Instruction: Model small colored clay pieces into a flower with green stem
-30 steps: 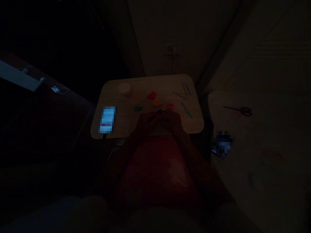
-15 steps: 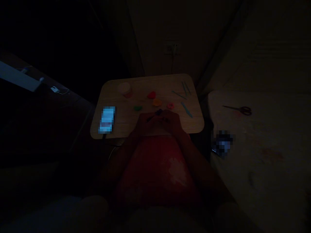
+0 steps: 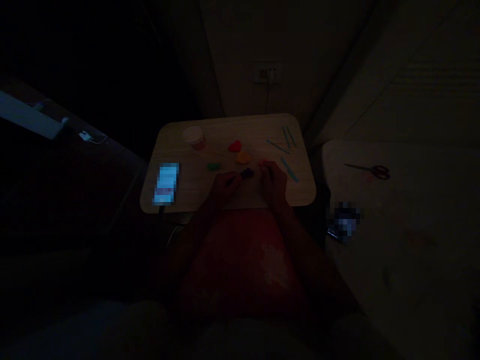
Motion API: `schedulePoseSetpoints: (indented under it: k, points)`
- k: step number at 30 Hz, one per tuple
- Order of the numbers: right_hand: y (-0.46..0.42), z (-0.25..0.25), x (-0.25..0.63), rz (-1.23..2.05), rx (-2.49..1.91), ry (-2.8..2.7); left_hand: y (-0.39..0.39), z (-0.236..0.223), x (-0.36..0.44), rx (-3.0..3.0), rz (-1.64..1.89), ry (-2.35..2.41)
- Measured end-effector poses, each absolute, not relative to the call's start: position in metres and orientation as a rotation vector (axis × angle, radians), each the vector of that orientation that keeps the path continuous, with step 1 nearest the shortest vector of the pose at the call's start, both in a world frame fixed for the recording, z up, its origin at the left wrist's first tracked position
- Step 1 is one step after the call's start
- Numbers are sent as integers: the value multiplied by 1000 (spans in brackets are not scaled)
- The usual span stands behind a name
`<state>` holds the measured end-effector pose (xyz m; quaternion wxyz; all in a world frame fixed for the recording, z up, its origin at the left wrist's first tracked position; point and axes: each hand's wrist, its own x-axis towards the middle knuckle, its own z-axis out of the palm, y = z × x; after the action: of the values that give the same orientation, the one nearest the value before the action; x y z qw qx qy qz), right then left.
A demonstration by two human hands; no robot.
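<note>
The scene is very dim. My left hand [image 3: 225, 185] lies at the near part of the small table, its fingers pinched at the left edge of a dark purple piece of modelling clay [image 3: 247, 173]. To the right, my right hand [image 3: 274, 183] has its fingers curled over a pink piece of modelling clay [image 3: 264, 162], which they mostly cover. Just beyond the hands are an orange piece [image 3: 243, 158], a red piece [image 3: 235, 146] and a green piece [image 3: 213, 166]. Finer finger detail is lost in the dark.
A wooden table [image 3: 172, 145] carries a lidded tub [image 3: 195, 137], a lit phone [image 3: 166, 184], a teal modelling knife [image 3: 289, 169] and several thin teal sticks [image 3: 278, 146]. Scissors [image 3: 369, 170] and a dark blurred device [image 3: 344, 222] lie on the pale surface at right.
My hands were together around the dark purple piece. They have since moved apart, the right one going right and forward onto the pink piece, which was uncovered before.
</note>
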<state>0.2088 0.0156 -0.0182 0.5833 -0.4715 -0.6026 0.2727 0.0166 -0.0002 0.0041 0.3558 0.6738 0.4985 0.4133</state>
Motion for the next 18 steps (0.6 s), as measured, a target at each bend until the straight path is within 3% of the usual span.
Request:
schedulePoseSetpoints:
  k: [9,18]
  points:
    - [17,-20,210,600,-1141,-1534,-1,5,17,1671,1120,1309]
    - [13,-18,208,802,-1097,-1456,0,6,18,1642,1170,1355]
